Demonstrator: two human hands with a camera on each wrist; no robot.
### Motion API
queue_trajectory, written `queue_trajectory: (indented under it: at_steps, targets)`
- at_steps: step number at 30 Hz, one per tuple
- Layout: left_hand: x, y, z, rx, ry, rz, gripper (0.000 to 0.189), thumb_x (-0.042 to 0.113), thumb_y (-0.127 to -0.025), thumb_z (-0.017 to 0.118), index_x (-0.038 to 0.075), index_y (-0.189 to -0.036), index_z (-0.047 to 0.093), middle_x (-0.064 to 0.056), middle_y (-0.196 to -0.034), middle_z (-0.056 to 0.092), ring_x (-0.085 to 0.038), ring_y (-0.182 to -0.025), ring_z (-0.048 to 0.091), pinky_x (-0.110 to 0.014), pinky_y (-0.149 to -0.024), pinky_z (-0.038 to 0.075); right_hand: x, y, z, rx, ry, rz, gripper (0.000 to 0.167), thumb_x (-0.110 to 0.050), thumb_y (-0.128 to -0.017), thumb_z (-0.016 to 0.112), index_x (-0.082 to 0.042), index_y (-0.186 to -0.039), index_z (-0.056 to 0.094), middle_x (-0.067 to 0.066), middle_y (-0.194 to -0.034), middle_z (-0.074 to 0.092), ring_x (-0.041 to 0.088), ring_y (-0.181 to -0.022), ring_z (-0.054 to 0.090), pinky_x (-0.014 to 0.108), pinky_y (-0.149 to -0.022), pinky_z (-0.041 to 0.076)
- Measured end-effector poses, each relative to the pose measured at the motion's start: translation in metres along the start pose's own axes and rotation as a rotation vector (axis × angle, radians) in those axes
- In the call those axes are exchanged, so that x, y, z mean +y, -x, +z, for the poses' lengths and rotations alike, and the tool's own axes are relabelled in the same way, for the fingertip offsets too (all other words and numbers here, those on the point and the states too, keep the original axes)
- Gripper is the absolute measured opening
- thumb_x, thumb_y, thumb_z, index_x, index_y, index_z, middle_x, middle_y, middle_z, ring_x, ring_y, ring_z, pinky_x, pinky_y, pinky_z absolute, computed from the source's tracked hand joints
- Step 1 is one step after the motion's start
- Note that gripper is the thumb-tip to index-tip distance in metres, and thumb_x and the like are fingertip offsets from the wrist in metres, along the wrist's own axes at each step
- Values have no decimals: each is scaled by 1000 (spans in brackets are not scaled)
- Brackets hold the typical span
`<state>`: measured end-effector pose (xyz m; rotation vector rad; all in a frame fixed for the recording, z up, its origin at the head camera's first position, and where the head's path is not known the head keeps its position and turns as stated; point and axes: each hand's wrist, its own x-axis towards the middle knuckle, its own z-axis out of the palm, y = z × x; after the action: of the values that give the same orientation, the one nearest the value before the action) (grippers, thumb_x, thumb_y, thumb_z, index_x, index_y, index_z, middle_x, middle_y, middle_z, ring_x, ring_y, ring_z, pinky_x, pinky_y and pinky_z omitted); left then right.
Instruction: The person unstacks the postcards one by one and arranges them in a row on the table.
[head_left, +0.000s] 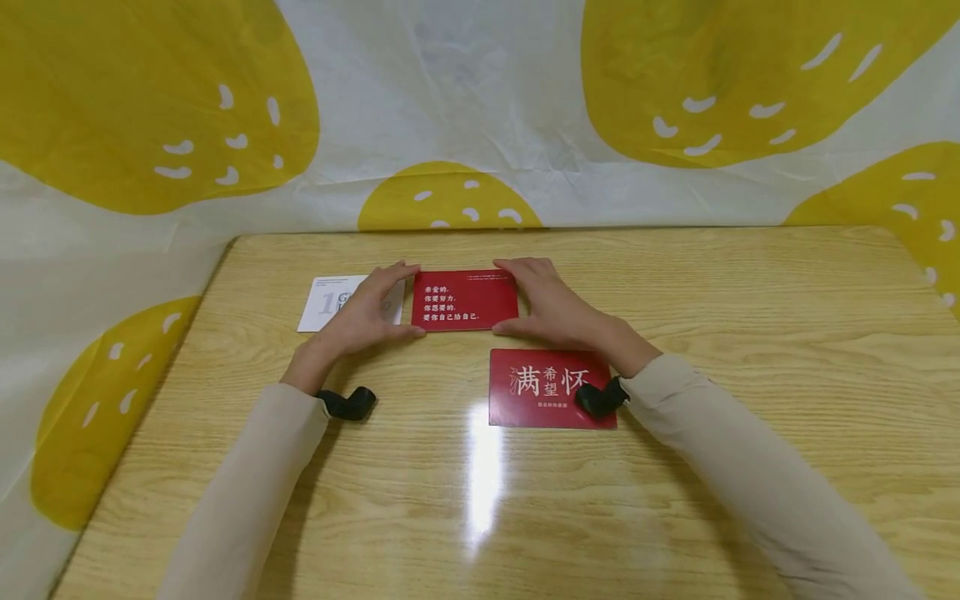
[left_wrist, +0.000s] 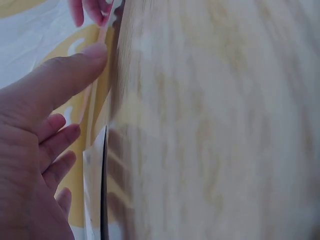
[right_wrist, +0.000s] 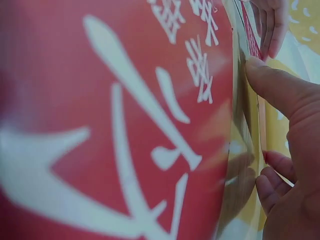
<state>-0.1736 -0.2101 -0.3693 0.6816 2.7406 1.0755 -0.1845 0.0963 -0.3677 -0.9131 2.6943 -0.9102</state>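
Note:
A red card with several lines of white characters lies at the far middle of the table. My left hand holds its left end, thumb at the near corner and index finger at the far one. At the right end my right hand grips the same card, its thumb and index finger at the two corners. Partly under the left hand is a white card with grey print. Beneath the right wrist lies a second red card with large white characters, which fills much of the right wrist view.
The wood-grain table reflects a bright streak of light near its middle. Behind and to the left hangs a white sheet with big yellow shapes. Each wrist wears a small black device.

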Motion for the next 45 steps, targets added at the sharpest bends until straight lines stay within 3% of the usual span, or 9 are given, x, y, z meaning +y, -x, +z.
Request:
queue_trajectory:
  at_steps: [7, 18, 26, 35, 45]
  targets:
    - [-2, -1, 0, -26, -8, -21, 88, 23, -72, 85, 5, -144, 38, -13, -150, 35, -27, -142, 19, -40, -116, 5, 1, -2, 2, -12, 23, 25, 94, -43, -77, 77, -12, -150, 27, 9, -145, 35, 25, -132, 24, 40, -106, 33]
    - [-6, -4, -2, -42, -47, 6, 85, 23, -73, 84, 2, -143, 39, -14, -146, 39, -28, -142, 20, -37, -116, 3, -1, -4, 3, -11, 31, 34, 93, -44, -78, 77, -10, -149, 29, 9, -146, 35, 25, -131, 24, 40, -107, 30]
    - [-6, -4, -3, -60, -68, -39, 88, 26, -73, 83, 6, -145, 37, -13, -149, 35, -27, -143, 17, -39, -116, 2, -2, -5, 3, -18, 44, 44, 92, -44, -77, 77, -11, -149, 30, 8, -147, 33, 25, -131, 23, 40, -108, 29]
    - [-6, -3, -3, -61, -61, -67, 89, 27, -73, 84, 8, -146, 37, -12, -151, 33, -26, -143, 15, -42, -116, 5, -1, -5, 4, -24, 49, 53, 92, -44, -78, 77, -11, -149, 29, 8, -148, 32, 25, -132, 22, 40, -108, 28]
    - [-6, -2, -3, -54, -75, -71, 91, 28, -72, 85, 9, -146, 37, -12, -152, 30, -26, -143, 17, -48, -113, 16, 0, -6, 5, -25, 60, 43, 93, -46, -78, 76, -11, -150, 28, 8, -149, 31, 26, -132, 22, 42, -108, 28]
